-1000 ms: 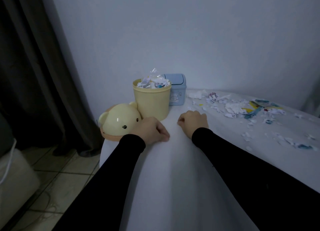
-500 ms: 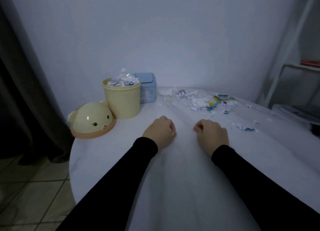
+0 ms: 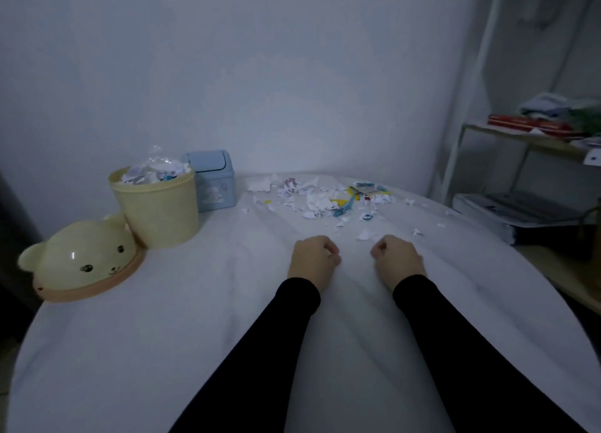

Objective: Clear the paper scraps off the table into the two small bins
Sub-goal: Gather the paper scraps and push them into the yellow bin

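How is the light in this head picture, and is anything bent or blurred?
Head view: dim, bluish, no hard shadows; a small glare spot on the bear lid; the table edge and shelf post bow with wide-angle distortion; the paper scraps look soft.

a home room: cloth-covered table (image 3: 162, 351), bear-shaped lid (image 3: 81, 257), cluttered shelf (image 3: 527, 139) by the plain wall.

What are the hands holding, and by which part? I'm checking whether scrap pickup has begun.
Nothing visible: the left hand and right hand rest on the table as curled fists, short of the paper scraps.
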`<state>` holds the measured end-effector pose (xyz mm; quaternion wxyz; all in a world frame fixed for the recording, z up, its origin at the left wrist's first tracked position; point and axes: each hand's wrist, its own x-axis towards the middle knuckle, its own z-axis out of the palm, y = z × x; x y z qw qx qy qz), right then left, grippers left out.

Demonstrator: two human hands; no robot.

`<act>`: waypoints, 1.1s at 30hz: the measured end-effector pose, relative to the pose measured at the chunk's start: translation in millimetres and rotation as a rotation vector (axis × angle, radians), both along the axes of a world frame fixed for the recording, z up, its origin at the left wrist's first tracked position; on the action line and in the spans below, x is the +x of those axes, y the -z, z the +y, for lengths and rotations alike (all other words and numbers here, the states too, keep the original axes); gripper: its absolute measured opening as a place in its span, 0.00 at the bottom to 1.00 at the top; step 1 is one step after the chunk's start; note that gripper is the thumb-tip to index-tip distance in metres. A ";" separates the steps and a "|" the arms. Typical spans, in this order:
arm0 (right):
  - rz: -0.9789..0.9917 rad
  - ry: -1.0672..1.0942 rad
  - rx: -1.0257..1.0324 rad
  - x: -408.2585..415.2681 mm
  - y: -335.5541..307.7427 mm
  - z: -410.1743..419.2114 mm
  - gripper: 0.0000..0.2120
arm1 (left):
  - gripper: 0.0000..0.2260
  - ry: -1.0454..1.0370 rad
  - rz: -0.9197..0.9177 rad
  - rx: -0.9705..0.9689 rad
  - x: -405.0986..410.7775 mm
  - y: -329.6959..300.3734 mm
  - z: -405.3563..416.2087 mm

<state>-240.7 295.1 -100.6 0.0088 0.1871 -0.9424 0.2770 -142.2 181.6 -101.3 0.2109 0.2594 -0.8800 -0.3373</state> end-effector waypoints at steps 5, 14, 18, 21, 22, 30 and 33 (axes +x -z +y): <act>0.115 0.064 -0.119 -23.8 -1.7 7.1 0.15 | 0.19 -0.026 -0.058 -0.088 -32.6 -1.8 5.8; 0.126 -0.040 0.028 -59.5 0.6 6.5 0.14 | 0.14 0.078 -0.013 -0.189 -86.0 -3.0 31.7; 0.187 0.016 -0.105 -78.2 -1.2 17.4 0.14 | 0.20 0.029 -0.113 -0.350 -90.2 5.4 28.7; 0.199 0.131 -0.067 -92.5 -0.4 23.8 0.16 | 0.16 0.040 -0.147 -0.338 -93.4 4.1 31.2; 0.190 0.172 -0.044 -97.4 0.2 25.5 0.17 | 0.15 0.043 -0.133 -0.321 -95.4 2.4 32.3; 0.139 0.264 0.058 -148.4 0.8 34.6 0.26 | 0.15 0.082 -0.033 -0.261 -129.8 4.9 35.3; 0.096 0.276 0.137 -170.3 0.2 34.3 0.35 | 0.18 0.070 0.037 -0.344 -136.4 8.3 34.5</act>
